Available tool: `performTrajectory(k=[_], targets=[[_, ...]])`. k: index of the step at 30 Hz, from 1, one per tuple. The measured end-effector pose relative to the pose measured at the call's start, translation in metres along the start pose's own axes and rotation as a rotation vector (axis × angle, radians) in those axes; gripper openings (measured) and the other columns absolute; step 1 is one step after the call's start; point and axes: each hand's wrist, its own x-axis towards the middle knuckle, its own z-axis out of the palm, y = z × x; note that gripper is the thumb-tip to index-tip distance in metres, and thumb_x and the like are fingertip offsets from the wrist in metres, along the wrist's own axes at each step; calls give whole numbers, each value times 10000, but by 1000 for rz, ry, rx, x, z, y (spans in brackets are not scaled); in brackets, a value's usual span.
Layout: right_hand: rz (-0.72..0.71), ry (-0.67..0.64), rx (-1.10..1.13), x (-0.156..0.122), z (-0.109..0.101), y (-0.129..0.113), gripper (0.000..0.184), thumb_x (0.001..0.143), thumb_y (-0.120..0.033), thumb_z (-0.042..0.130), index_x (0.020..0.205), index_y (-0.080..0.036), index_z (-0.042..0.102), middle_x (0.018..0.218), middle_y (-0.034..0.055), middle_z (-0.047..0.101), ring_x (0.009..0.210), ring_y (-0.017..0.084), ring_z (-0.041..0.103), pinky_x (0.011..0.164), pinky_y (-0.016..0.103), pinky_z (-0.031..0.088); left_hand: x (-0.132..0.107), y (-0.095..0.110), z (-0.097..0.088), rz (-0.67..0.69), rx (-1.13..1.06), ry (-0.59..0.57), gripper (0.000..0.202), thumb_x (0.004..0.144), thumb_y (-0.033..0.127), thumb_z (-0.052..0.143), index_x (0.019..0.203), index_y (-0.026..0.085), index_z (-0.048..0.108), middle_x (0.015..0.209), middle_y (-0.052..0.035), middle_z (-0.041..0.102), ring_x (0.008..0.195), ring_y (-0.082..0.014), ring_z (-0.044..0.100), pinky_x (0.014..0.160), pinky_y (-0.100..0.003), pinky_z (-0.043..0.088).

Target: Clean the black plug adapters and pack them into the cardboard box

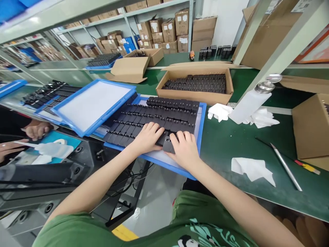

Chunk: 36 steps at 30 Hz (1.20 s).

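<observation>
A blue-rimmed tray lies at the table's near edge, filled with rows of small black plastic parts. My left hand rests on the front rows with its fingers curled around one black part. My right hand sits beside it on the tray's front, its fingers closed on a dark grey part between the two hands. The two hands almost touch.
An empty blue tray leans on the left. A cardboard box of black parts stands behind. White wipes, a dispenser bottle, a metal tool lie right. Another person's hands work at far left.
</observation>
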Motion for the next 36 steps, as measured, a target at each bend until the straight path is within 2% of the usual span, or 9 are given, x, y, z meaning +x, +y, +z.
performTrajectory(k=[7, 12, 16, 19, 23, 26, 29, 32, 36], targets=[[-73, 37, 57, 0, 0, 2, 485, 888, -440, 704, 1226, -103, 618, 1057, 159, 677, 947, 306, 510, 777, 420, 338, 3, -4, -3, 12, 55, -12, 551, 768, 443, 693, 1227, 154, 594, 1117, -156, 609, 1030, -342, 564, 896, -447, 440], [-92, 43, 31, -2, -18, -3, 430, 945, -470, 606, 1251, -168, 613, 1039, 104, 681, 912, 255, 529, 751, 396, 344, 3, -2, -7, 87, 55, 61, 437, 762, 298, 625, 1172, 150, 605, 1080, -165, 649, 966, -341, 634, 836, -428, 472], [-35, 125, 116, -11, -44, -1, 547, 956, -592, 529, 1333, -197, 554, 1108, 90, 686, 941, 252, 544, 797, 398, 371, 5, -3, -3, 87, 85, 134, 325, 902, 226, 419, 1154, 117, 592, 974, -165, 657, 888, -333, 655, 793, -425, 480], [85, 177, 362, -42, -82, 13, 584, 828, -607, 714, 1211, -186, 581, 1070, 84, 694, 954, 250, 558, 853, 383, 410, 9, -3, -1, 76, 118, 123, 352, 908, 405, 504, 1090, 123, 609, 926, -164, 653, 819, -349, 659, 714, -417, 479], [310, -104, 677, -102, -132, 60, 539, 637, -437, 917, 1006, -237, 577, 1003, -1, 662, 922, 194, 567, 785, 289, 440, 14, -3, 0, 56, 142, 77, 492, 810, 620, 618, 991, 162, 626, 897, -158, 647, 792, -356, 662, 636, -395, 464], [494, -391, 799, -128, -141, 104, 511, 597, -424, 914, 926, -226, 578, 930, -18, 630, 822, 164, 563, 722, 273, 429, 13, 2, -11, 28, 165, 59, 508, 867, 669, 546, 1003, 184, 612, 896, -104, 632, 809, -307, 653, 659, -360, 459], [561, -509, 857, -127, -130, 142, 485, 624, -481, 877, 917, -207, 603, 885, -7, 641, 782, 162, 582, 701, 279, 450, 10, 20, -34, -16, 213, 98, 608, 924, 745, 420, 1063, 175, 581, 893, -65, 606, 840, -271, 632, 701, -342, 460], [610, -535, 839, -110, -123, 175, 470, 644, -495, 852, 918, -181, 635, 850, 7, 653, 758, 158, 587, 686, 279, 452, 14, 57, -57, 2, 219, 205, 652, 908, 789, 410, 1091, 183, 564, 859, -43, 593, 790, -250, 617, 634, -316, 433], [672, -462, 715, -89, -138, 207, 390, 777, -462, 733, 948, -124, 640, 843, 14, 625, 748, 130, 547, 715, 292, 422, 33, 122, -69, 274, 67, 162, 586, 856, 780, 521, 962, 208, 597, 808, -42, 597, 673, -227, 600, 573, -328, 423]])
